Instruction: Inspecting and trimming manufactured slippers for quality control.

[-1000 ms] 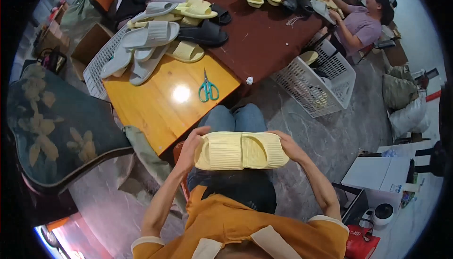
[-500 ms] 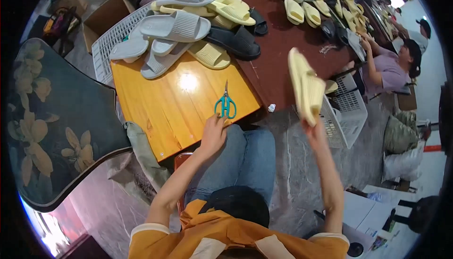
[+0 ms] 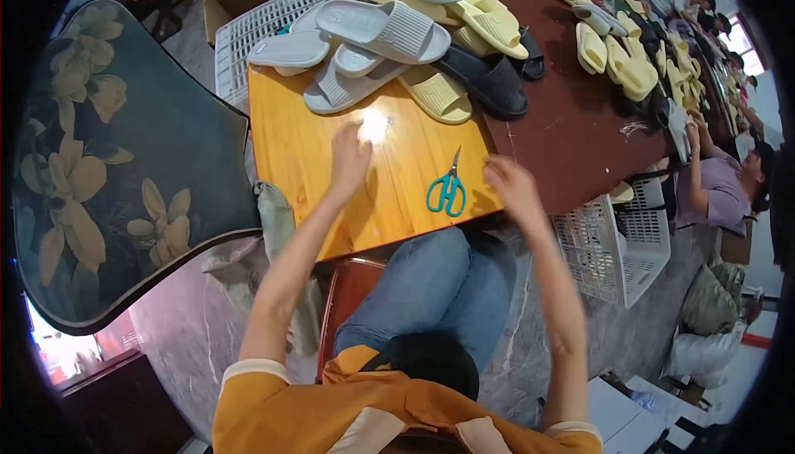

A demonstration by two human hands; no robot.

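Teal-handled scissors (image 3: 450, 182), slim-bladed, are laid points outward on the near part of a glossy yellow wooden table (image 3: 302, 160). Beside them the right hand (image 3: 513, 187) is held empty, fingers loosely curled; the left hand (image 3: 352, 158) is seen from its back above the table, its opening not discernible. Beyond, ribbed grey slippers (image 3: 339, 94) are heaped with yellow ones (image 3: 439, 94) and black ones (image 3: 497, 86).

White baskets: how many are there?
2: one basket at far left of the wooden table, partly covered by slippers; another basket at right beside the brown table. Others may be hidden.
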